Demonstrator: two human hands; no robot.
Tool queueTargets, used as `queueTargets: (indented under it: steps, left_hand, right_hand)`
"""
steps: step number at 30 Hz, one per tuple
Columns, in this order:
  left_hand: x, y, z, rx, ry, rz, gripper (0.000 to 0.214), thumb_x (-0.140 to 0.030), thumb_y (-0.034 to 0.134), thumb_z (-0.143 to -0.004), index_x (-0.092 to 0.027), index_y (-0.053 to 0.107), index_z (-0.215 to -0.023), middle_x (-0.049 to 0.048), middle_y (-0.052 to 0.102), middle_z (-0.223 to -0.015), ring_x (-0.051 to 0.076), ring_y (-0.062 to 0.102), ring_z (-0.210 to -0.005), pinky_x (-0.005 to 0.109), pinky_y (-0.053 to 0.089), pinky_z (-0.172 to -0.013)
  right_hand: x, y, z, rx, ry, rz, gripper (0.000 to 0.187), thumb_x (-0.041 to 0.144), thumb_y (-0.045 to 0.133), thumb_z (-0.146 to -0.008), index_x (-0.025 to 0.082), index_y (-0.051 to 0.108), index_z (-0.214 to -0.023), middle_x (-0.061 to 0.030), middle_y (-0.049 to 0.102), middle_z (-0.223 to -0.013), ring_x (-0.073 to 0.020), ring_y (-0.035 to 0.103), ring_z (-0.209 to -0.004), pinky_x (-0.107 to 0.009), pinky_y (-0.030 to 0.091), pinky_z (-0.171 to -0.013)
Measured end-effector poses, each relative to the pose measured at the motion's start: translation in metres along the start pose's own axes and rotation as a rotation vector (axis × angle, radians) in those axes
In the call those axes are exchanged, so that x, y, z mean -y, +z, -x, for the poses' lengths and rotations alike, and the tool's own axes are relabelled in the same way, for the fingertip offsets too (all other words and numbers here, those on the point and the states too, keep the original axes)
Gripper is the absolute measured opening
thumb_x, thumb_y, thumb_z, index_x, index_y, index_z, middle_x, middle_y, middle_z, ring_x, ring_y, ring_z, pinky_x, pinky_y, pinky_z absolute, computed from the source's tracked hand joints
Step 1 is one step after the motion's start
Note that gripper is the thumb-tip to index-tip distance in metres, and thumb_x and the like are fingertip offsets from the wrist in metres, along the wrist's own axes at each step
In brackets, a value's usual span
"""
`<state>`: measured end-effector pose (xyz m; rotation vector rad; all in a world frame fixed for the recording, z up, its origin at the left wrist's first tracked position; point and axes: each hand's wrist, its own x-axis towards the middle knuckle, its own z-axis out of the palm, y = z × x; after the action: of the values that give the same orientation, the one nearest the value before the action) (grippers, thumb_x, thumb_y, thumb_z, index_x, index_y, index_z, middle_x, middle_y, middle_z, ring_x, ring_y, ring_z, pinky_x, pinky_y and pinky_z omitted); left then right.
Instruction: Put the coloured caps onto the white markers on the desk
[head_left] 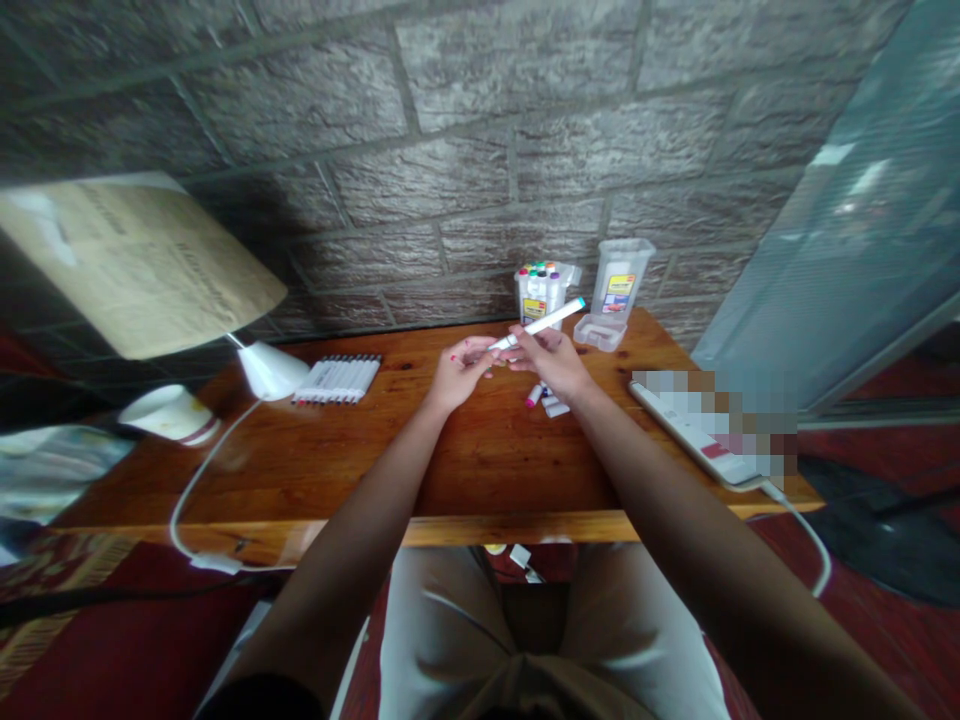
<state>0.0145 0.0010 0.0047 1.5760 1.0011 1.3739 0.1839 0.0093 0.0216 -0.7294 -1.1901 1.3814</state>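
Both of my hands are on one white marker with a blue-green end, held at a slant above the table. My left hand closes on its lower left end, and my right hand pinches it near the middle. The exact fingertip contact is partly hidden. Below my right hand, a few loose markers lie on the wood, one with a pink end. Behind my hands stands a clear box of markers showing several coloured ends.
On the wooden table are a row of markers, a white lamp base, a paper cup, a tall clear container, its clear lid and a tablet-like device with a cable. A brick wall rises behind.
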Motion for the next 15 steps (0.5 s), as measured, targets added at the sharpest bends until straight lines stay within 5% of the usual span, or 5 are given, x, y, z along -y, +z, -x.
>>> queueTargets:
  steps: [6,15]
  left_hand:
    - [0.0069,-0.0012,-0.0028,-0.015,0.018,-0.021,0.05,-0.055,0.078,-0.073,-0.014,0.07,-0.101,0.007,0.075,-0.082,0.015,0.067,-0.067,0.023,0.048,-0.053]
    - [0.0033,-0.0016,-0.0004,0.016,0.028,-0.04,0.045,-0.051,0.079,-0.074,-0.014,0.071,-0.098,0.0064,0.075,-0.08,0.012,0.064,-0.062,0.021,0.046,-0.051]
  right_hand:
    - [0.003,0.0,0.0018,-0.041,0.031,0.106,0.037,0.054,0.071,-0.083,0.018,0.068,-0.087,-0.0055,0.077,-0.088,-0.0134,0.072,-0.072,-0.017,0.052,-0.05]
    - [-0.0008,-0.0049,0.0,-0.023,0.042,0.181,0.042,0.057,0.076,-0.074,0.016,0.068,-0.082,-0.0078,0.076,-0.082,-0.0131,0.068,-0.066,-0.018,0.044,-0.048]
